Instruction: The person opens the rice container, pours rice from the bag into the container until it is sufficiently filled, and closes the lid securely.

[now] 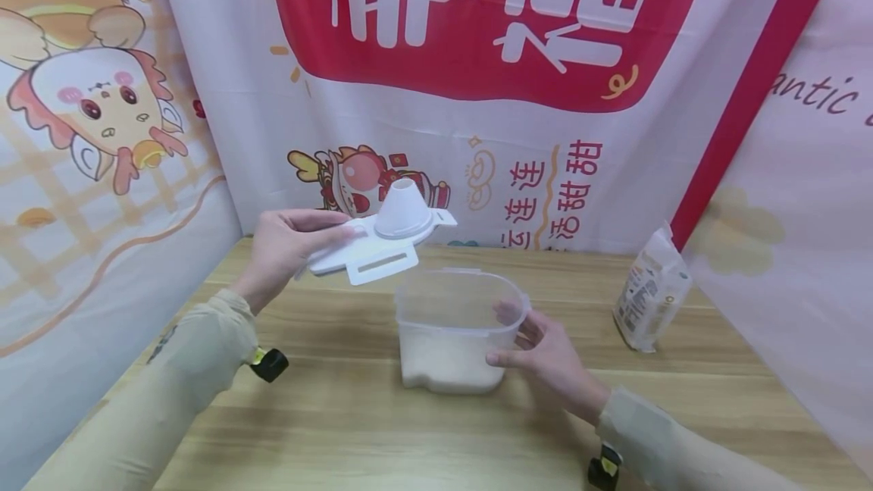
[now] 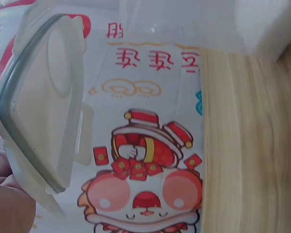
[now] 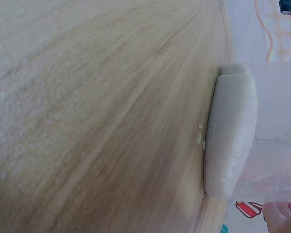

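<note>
My left hand (image 1: 289,248) pinches a white plastic lid (image 1: 341,254) by its left end, thumb on top. The lid has flap clips on its edges and a white cone-shaped spout (image 1: 404,209) standing on it. It is held in the air, up and left of a clear plastic container (image 1: 460,324). Seen from the left wrist, the lid's underside shows a grey seal (image 2: 9,92). The container stands uncovered on the table, its lower part filled with white rice-like grains (image 3: 230,136). My right hand (image 1: 546,358) grips the container's right side, with the thumb in front.
A white printed bag (image 1: 653,290) stands at the right of the wooden table (image 1: 327,415). Several loose white grains (image 3: 200,138) lie beside the container. Printed cloth (image 1: 464,135) hangs behind the table and along both sides.
</note>
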Motion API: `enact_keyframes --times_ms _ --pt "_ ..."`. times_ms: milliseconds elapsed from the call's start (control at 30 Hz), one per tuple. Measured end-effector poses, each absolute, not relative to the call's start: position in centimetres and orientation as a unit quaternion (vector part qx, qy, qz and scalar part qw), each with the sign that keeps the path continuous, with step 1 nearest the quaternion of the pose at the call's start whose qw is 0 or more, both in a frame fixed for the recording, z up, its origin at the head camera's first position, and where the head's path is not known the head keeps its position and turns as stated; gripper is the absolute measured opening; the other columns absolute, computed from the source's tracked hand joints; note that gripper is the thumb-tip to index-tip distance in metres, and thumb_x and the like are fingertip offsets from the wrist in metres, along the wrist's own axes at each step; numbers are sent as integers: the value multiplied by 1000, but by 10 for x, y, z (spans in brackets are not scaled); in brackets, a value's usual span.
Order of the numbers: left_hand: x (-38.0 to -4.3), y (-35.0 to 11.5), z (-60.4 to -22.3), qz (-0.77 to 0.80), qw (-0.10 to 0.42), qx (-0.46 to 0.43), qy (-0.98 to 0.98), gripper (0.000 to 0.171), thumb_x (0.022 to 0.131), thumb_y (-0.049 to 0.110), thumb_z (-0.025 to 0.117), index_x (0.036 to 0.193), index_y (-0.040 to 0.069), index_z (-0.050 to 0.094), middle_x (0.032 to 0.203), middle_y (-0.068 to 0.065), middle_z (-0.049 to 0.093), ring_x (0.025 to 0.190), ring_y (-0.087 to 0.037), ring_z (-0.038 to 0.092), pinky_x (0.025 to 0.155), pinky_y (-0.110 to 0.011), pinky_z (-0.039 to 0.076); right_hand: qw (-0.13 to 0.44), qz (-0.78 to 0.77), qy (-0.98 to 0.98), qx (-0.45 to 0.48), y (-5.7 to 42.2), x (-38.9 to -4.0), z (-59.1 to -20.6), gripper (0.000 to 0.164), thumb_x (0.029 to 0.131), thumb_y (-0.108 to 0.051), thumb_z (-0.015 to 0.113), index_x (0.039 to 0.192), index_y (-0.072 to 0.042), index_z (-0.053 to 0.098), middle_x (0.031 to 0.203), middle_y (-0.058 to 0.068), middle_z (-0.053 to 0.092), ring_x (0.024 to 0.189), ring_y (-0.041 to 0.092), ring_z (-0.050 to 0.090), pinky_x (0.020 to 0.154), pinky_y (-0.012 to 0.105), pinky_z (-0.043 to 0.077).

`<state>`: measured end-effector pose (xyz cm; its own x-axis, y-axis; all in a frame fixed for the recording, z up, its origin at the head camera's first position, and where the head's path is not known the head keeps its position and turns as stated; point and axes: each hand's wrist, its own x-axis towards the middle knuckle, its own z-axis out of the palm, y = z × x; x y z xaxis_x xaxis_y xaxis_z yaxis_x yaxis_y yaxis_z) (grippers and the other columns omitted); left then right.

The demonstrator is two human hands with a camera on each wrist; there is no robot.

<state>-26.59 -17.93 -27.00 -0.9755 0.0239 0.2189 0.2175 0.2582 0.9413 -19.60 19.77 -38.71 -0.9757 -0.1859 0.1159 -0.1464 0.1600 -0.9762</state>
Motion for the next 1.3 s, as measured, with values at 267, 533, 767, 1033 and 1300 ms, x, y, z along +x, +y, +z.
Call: enact_keyframes --times_ms 267,533,767,1033,1300 --pt "-277 -203 -285 -613 112 -29 -781 50 72 37 89 111 9 76 97 3 74 85 -8 63 57 -19 52 22 -648 754 -103 197 -195 -387 84 65 -15 92 139 -12 53 143 2 52 132 18 45 108 31 37" --pt "-286 -221 -301 -579 139 34 -802 56 71 44 87 114 11 75 103 3 73 91 -8 62 59 -18 51 20 -649 754 -105 198 -195 -387 84 65 -15 92 139 -10 52 142 3 52 133 19 44 109 34 36" --pt "-294 -235 -312 -574 155 69 -801 56 72 41 88 116 8 74 102 2 74 107 -11 56 73 -17 48 20 -649 754 -98 198 -195 -386 84 65 -14 92 139 -10 52 143 4 52 132 20 45 109 34 37" --pt "-304 -246 -329 -572 133 121 -800 55 73 40 88 116 9 73 105 0 72 100 -13 58 70 -18 52 20 -661 743 -101 197 -195 -389 84 64 -9 91 138 -7 52 143 6 51 133 22 44 109 36 37" --pt "-309 -248 -338 -551 134 139 -812 50 74 37 88 112 7 74 118 -11 66 100 -15 55 70 -18 52 17 -662 743 -103 197 -196 -388 83 65 -8 91 138 -5 52 143 7 51 134 23 43 108 34 38"
